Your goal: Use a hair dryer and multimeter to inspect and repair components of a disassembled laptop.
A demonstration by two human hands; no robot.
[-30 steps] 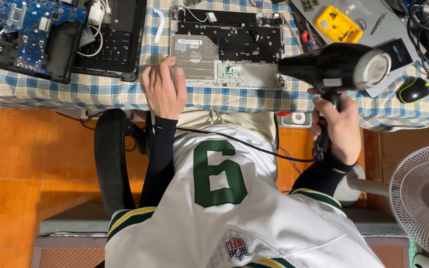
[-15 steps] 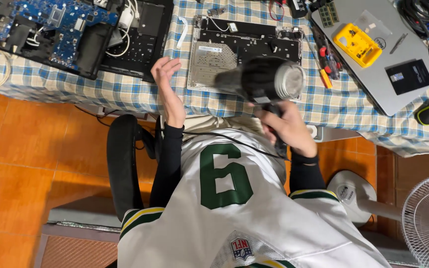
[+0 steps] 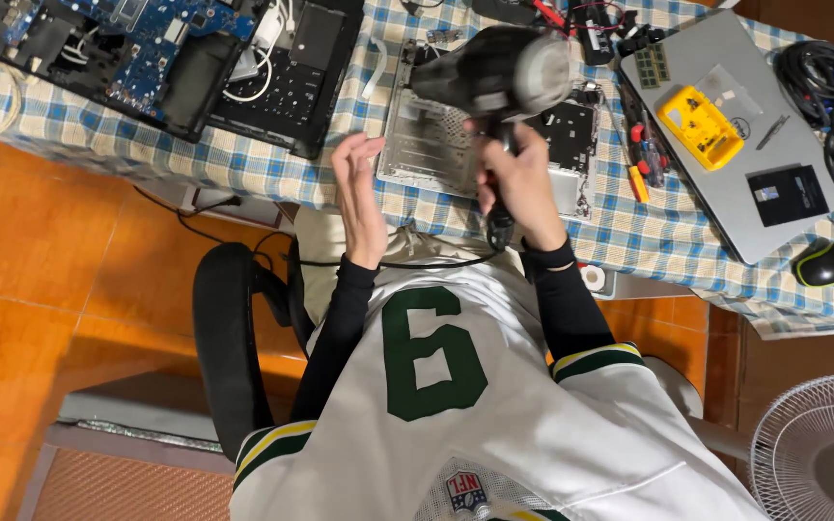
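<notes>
My right hand grips the handle of a black hair dryer, whose barrel hangs over a silver laptop chassis lying on the blue-checked table. The dryer's cord runs down across my lap. My left hand is lifted at the table's near edge, just left of the chassis. Its fingers are spread and it holds nothing.
A dismantled laptop with a blue circuit board lies at the far left. To the right are screwdrivers, a closed silver laptop bearing a yellow case, a mouse and cables. A fan stands bottom right, a black chair at the left.
My right hand has swung the hair dryer from the right side of the table to over the silver chassis. My left hand has lifted off the table edge.
</notes>
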